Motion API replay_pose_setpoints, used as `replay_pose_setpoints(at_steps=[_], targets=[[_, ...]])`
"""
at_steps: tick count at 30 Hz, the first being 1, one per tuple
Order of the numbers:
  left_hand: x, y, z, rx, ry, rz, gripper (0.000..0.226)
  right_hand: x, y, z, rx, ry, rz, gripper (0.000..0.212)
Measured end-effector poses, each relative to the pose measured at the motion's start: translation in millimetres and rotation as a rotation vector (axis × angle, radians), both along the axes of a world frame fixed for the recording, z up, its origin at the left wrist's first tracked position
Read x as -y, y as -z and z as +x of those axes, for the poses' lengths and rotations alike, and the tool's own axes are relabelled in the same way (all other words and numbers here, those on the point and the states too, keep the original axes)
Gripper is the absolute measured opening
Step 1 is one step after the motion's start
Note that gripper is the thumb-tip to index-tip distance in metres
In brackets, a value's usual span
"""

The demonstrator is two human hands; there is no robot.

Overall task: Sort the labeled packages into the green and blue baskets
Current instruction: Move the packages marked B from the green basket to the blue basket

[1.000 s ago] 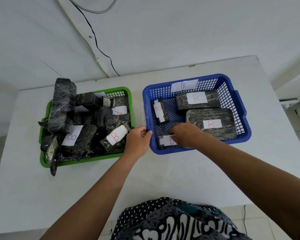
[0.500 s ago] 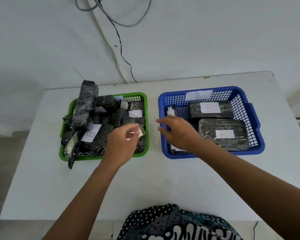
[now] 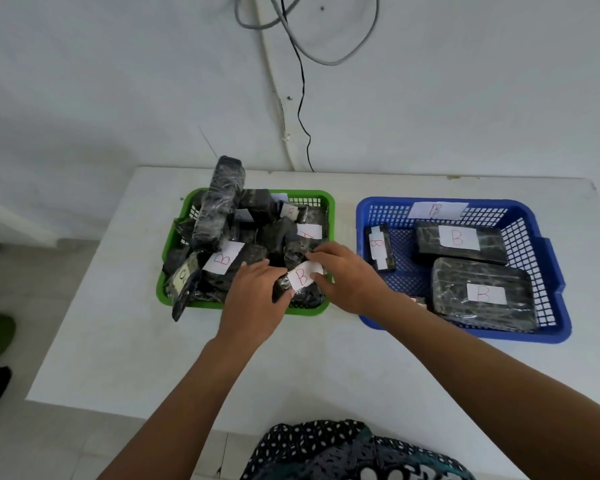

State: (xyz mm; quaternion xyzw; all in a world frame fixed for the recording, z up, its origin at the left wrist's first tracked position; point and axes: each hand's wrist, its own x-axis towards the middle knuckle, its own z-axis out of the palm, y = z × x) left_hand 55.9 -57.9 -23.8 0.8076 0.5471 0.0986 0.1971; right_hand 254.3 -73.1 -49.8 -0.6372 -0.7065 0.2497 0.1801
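Head: both hands (image 3: 253, 299) grip "B"-labelled package (image 3: 300, 280), green basket (image 3: 174, 299).

Red "B" labels mark the blue basket's rim (image 3: 437, 210), its three packages (image 3: 458, 237), and two green-basket packages (image 3: 300, 277).

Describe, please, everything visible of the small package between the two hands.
The small package is dark, wrapped in shiny clear film, with a white label bearing a red B. It lies tilted at the near right corner of the green basket, atop other packages. The left hand and right hand both touch it.
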Motion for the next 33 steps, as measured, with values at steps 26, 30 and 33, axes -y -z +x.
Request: replay_pose_setpoints(at_steps=[26, 30, 33], targets=[[-32.7, 23.1, 159.0, 0.308, -0.136, -0.4, 0.051, 26.8, 21.6, 102.4, -0.591, 1.244, -0.054, 0.03], [-38.9, 35.2, 168.3, 0.367, -0.16, -0.444, 0.023, 8.8, 31.9, 95.9, -0.474, 1.197, -0.081, 0.031], [-42.1, 37.5, 168.0, 0.417, -0.162, -0.442, 0.018, -1.9, 37.4, 95.2, -0.423, 1.133, -0.157, 0.037]])
